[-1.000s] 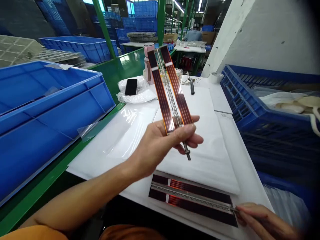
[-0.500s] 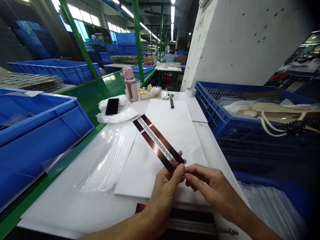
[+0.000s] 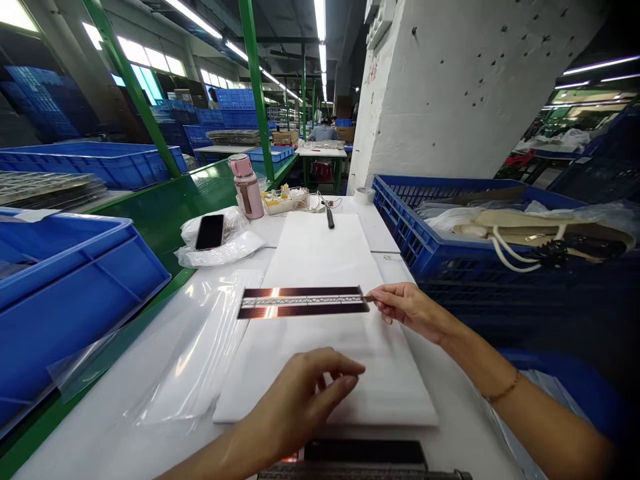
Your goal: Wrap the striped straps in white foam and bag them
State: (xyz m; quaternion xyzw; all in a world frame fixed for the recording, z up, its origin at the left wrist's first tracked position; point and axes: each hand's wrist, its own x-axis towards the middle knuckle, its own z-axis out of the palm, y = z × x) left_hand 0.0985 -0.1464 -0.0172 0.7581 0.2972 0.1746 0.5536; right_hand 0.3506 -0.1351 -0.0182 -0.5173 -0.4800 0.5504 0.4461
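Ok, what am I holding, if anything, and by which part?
Your right hand pinches the dark-striped panel by the thin rod at its right end; your left hand holds nothing.

Left hand (image 3: 303, 387) is off the dark two-strip panel (image 3: 303, 302) it gripped before; now hangs free over the white sheet (image 3: 325, 257), thumb and fingers apart. Right hand (image 3: 407, 308), earlier at the second panel (image 3: 365, 452), now alone pinches the first one's right end. That panel goes from upright tilt, then diagonal, to crosswise. View swings upward; second panel drops to bottom edge, partly cut off.
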